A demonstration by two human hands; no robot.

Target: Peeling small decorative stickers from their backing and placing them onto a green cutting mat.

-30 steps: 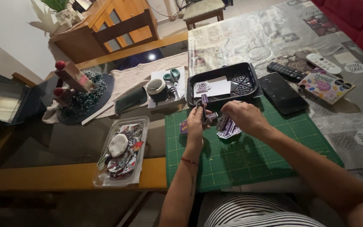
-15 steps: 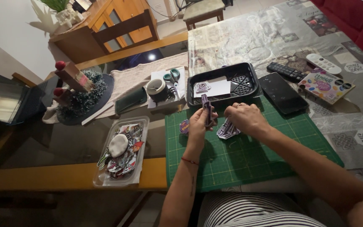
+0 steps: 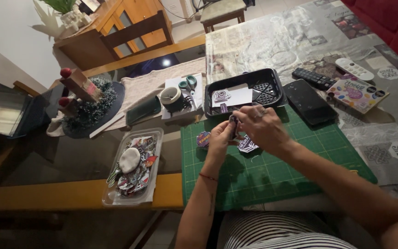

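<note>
Both hands meet over the far edge of a green gridded cutting mat (image 3: 272, 170) that lies on the worktop (image 3: 392, 152). The left hand (image 3: 219, 138) and the right hand (image 3: 262, 129) together pinch a small dark printed sticker (image 3: 232, 125) between their fingers, thumb and forefingers closed narrowly on it, held just above the mat. Under the hands, on the mat, lies a shield-shaped black and white sticker (image 3: 246, 145), and just left of the left hand a small round purple and orange sticker (image 3: 202, 139).

Just beyond the hands stands a black plastic tray (image 3: 272, 78) holding white paper pieces and more stickers. To its right lie a black phone (image 3: 307, 102), a black remote control (image 3: 313, 78), a white remote control (image 3: 354, 69) and a colourful printed card (image 3: 358, 93). Left of the tray sit a roll of tape (image 3: 170, 96) and green-handled scissors (image 3: 187, 84) on white paper. Near left, at the wooden edge, is a clear plastic container (image 3: 134, 167) filled with stickers and a white oval piece. Far left stands a dark round decoration with red balls (image 3: 88, 103).
</note>
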